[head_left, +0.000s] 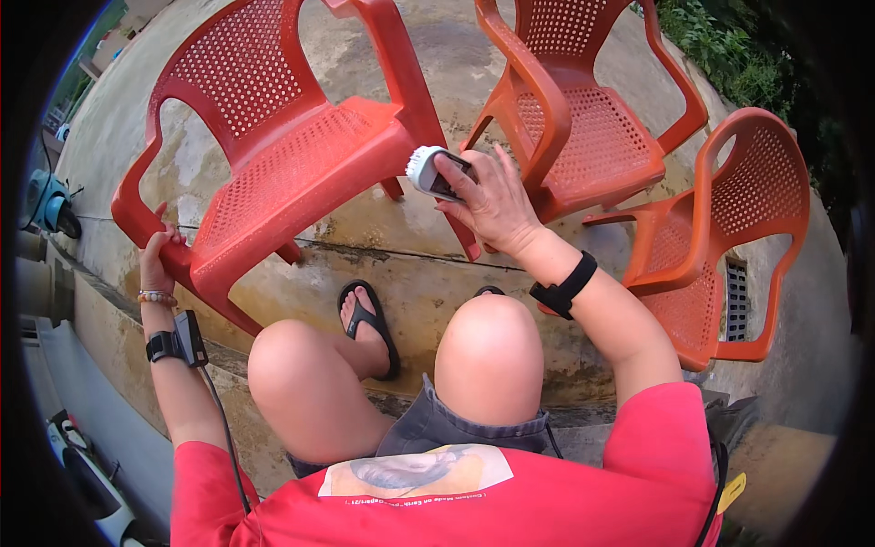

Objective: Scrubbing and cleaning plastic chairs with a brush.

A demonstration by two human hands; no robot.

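A red plastic armchair (301, 198) with a perforated seat and back stands tilted before me, its surface dotted with wet drops. My left hand (158, 256) grips the lower front end of its armrest on the left side. In my right hand (489, 195) is a scrub brush (432, 174) with a pale body and white bristles. The bristles point left, close to the chair's front right corner; whether they touch it I cannot tell. My fingers wrap over the brush's dark top.
Two more red plastic armchairs stand to the right, one farther back (588, 137) and one nearer (690, 273). By the nearer one is a drain grate (736, 301). The concrete floor (383, 239) is wet. A blue scooter (48, 205) is at far left, plants (724, 55) at upper right.
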